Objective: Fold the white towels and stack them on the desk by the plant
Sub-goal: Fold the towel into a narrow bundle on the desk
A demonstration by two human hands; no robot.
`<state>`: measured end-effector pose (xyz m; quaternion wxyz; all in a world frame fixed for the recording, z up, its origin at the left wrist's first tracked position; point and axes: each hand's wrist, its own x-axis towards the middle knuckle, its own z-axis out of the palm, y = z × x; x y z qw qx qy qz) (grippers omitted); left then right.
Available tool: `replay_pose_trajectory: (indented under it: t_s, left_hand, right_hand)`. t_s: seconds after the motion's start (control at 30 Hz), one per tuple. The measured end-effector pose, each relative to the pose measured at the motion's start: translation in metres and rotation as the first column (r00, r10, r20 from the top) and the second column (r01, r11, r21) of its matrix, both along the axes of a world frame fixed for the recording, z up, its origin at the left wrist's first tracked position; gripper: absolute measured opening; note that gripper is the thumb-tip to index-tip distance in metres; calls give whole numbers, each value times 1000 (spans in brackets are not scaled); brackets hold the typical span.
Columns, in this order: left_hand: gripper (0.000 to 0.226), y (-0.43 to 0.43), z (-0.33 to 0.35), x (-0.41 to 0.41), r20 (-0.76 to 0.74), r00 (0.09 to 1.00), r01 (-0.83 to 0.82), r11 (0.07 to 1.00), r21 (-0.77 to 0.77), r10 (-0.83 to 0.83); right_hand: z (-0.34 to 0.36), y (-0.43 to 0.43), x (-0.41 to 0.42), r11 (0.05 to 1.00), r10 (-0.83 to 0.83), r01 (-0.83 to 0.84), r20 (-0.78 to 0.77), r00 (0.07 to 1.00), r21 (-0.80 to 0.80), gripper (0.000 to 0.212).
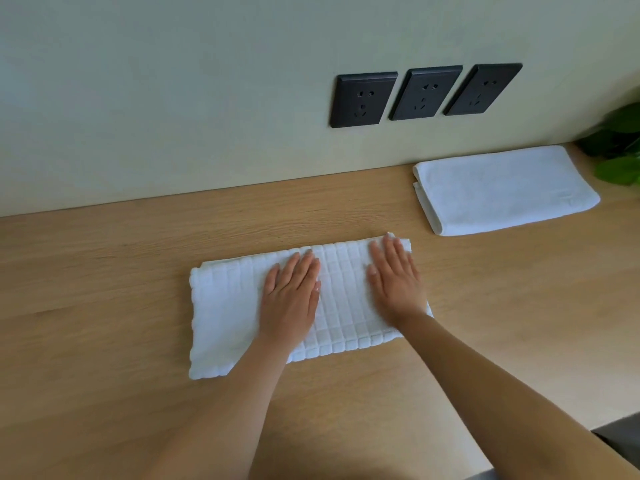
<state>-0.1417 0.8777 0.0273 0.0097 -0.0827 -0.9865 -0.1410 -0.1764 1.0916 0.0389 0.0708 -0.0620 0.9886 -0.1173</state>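
Note:
A white towel with a square waffle pattern (346,306) lies folded into a long strip on the wooden desk (121,271). My left hand (291,296) presses flat on its middle, fingers straight. My right hand (394,275) lies flat on its right end, fingers straight and pointing toward the wall. A second, smooth white towel (502,190) sits folded at the back right of the desk, beside the green leaves of the plant (620,147).
Three black wall sockets (426,93) are set in the pale wall above the desk. The desk's front edge runs along the lower right, with a dark floor area (623,441) beyond it. Bare wood stretches to the left of the towel.

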Motion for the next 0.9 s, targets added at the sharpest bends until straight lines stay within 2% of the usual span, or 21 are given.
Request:
replay_pose_trajectory:
  t_s: [0.13,0.23,0.3,0.4,0.6,0.67,0.73,0.8,0.83,0.9]
  left_hand:
    - [63,-2,4,-2,25,1000,7,999,44,-8]
    - [60,-9,9,3,-53,998,-31,992,122,37]
    - [51,-15,10,12,-100,986,-119,986,116,131]
    - [51,-25,2,21,-59,977,-202,977,72,206]
    - [52,-28,-3,18,-11,984,-177,984,6,177]
    - [53,-32,-2,16,-14,989,-149,988,50,150]
    - [46,-41,-2,19,-90,981,-158,979,131,171]
    - [34,-53,3,24,-165,927,-303,933,193,335]
    - [30,-58,7,26,-160,869,-432,875,218,468]
    - [38,-64,19,25,-76,691,-686,685,244,719]
  right_hand:
    - [1,1,-4,998,-25,24,16,1000,57,67]
    - [5,-16,1,999,-33,33,-90,995,0,64]
    - [9,-38,11,991,78,-92,-150,986,-94,57]
    - [6,-73,23,948,252,-274,-143,957,-164,54]
    - [-10,-84,24,957,282,-288,-116,952,-41,53]
    - [-10,-84,23,956,283,-290,-123,951,-40,53]
    - [-10,-83,23,958,278,-285,-127,952,-37,52]
    - [-10,-83,24,959,275,-281,-123,954,-34,51]
    - [-11,-83,24,959,276,-282,-122,953,-33,51]
    - [-11,-82,24,957,282,-287,-118,952,-32,51]
